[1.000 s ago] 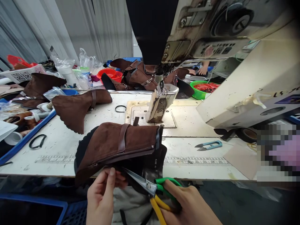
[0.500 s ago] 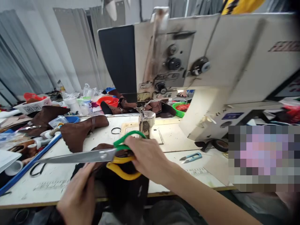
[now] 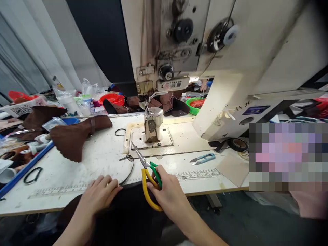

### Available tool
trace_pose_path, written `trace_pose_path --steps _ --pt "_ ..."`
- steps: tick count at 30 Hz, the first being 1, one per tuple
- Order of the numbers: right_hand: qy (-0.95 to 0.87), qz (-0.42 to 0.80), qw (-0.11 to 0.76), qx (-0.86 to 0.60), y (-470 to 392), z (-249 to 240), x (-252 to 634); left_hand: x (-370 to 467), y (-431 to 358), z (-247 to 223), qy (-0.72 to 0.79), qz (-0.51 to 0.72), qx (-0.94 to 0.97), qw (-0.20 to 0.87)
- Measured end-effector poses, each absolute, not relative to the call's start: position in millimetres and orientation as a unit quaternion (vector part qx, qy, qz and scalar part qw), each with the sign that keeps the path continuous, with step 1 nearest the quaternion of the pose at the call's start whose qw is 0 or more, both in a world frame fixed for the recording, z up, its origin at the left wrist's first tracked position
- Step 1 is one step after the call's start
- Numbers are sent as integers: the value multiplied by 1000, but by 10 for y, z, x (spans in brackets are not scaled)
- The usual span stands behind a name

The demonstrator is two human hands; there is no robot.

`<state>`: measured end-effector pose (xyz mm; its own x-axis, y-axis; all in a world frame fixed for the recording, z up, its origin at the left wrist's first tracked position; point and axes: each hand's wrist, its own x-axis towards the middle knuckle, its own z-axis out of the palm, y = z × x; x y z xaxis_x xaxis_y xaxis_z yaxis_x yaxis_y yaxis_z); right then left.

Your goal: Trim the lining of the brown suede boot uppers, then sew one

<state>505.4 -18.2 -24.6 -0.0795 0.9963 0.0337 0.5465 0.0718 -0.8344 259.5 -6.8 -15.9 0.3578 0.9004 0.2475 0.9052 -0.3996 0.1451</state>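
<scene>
My right hand [image 3: 169, 191] is closed around the scissors [image 3: 145, 162], fingers in the green and yellow handles. The narrow silver blades lie nearly together and point up and left, toward the sewing machine's post [image 3: 152, 126]. My left hand [image 3: 101, 193] is pinched at the upper edge of a dark piece of material [image 3: 128, 212], which hangs over the table's front edge into my lap. From near those fingertips a thin black strip [image 3: 132, 171] curves up over the tabletop. A brown cut piece [image 3: 74, 136] lies to the left.
The sewing machine head [image 3: 189, 41] rises over the white table [image 3: 102, 153]. Blue thread snips [image 3: 203, 159] and a black tape roll [image 3: 238, 144] lie to the right. A black ring-shaped strip [image 3: 32, 175] is at the left. Red [image 3: 112, 99] and green [image 3: 193, 108] baskets stand behind.
The scissors have swung from pointing left to pointing up toward the machine, their blades now narrower in view. My left hand has shifted to the dark piece's upper edge. The view has moved closer.
</scene>
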Motion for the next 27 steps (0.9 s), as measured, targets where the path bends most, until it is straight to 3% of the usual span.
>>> trace_pose_path --steps 4,10,12,15,19,27 --pt "-667 301 247 -635 -151 -306 5087 2980 -54 -260 -539 -96 -836 -36" --pt "-680 342 203 -616 -82 -269 5445 3455 25 -359 -455 -236 -824 -242" --pt "-695 341 193 -603 -104 -258 5833 3459 67 -420 -424 -234 -844 -231" --pt "-766 222 159 -582 -186 -259 6410 3401 93 -483 -394 -246 -864 -197" --pt "-867 108 111 -474 -239 -237 6715 3399 97 -464 -365 -226 -866 -257" --pt "-881 177 -3 -439 79 -130 6612 3464 110 -381 -406 -193 -854 -262"
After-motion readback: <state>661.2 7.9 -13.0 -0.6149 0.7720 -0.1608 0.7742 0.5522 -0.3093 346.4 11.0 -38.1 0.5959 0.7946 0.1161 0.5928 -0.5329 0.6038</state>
